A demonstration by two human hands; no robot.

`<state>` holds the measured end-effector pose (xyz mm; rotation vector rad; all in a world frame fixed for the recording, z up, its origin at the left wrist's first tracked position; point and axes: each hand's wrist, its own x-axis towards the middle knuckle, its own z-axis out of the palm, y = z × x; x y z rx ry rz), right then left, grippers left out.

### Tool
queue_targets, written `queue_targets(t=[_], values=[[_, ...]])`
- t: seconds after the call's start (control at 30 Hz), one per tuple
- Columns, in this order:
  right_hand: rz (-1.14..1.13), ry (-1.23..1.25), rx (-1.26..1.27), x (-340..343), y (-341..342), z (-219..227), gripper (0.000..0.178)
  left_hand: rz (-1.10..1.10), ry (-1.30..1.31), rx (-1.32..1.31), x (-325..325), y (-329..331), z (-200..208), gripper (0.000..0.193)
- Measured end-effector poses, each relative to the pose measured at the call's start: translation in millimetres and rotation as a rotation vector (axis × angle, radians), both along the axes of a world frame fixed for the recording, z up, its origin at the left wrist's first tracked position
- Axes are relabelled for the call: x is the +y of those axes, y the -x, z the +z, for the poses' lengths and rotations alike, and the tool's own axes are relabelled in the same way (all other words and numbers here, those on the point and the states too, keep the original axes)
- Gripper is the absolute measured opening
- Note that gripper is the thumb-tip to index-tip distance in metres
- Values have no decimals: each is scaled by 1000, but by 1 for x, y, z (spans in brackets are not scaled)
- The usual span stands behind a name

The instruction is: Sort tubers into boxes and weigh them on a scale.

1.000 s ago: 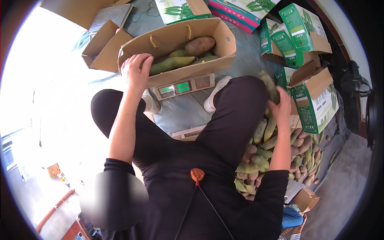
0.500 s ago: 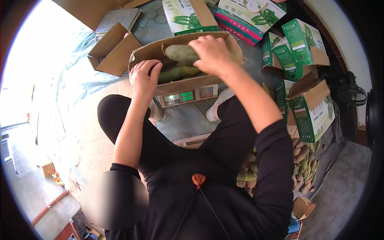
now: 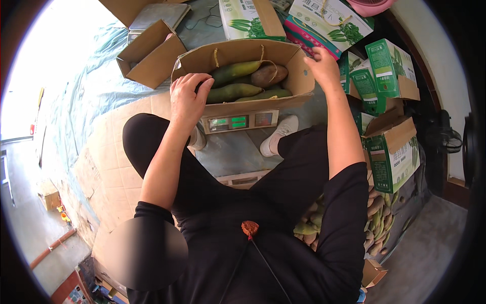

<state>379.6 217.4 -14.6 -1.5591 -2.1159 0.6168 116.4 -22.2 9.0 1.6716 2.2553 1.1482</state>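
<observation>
In front of me a long cardboard box (image 3: 243,49) with yellow cord handles rests on a weighing scale (image 3: 235,121) whose green display is lit. Inside lie several thick green radishes (image 3: 235,92), and one brownish radish (image 3: 268,76) sits toward the right with a cord loop across it. My left hand (image 3: 187,100) is closed over the box's near left corner, its fingertips hanging inside by the radish ends. Beside the box's right end, my right hand (image 3: 324,68) is raised, fingers loosely apart and nothing in it.
Left of the box stands a smaller cardboard box (image 3: 152,55), with a flat metal scale (image 3: 158,17) behind it. Printed green-and-white cartons (image 3: 392,154) stand at the right, near a black fan (image 3: 448,134). Loose radishes (image 3: 377,223) lie heaped by my right side.
My right hand has let go of a radish over the box and moved right, past its right end. The left hand stays at the box's left corner. The view has shifted slightly.
</observation>
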Motion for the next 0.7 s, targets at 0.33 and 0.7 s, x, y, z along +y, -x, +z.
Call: queue_targets(t=[0.33,0.7], values=[[-78,509,318,-8,-9,-6,52,96,-168,-351,0,8,0,20],[-55,556,275,-6,-6,-3,48,144,36,-589,-4,72,45,54]])
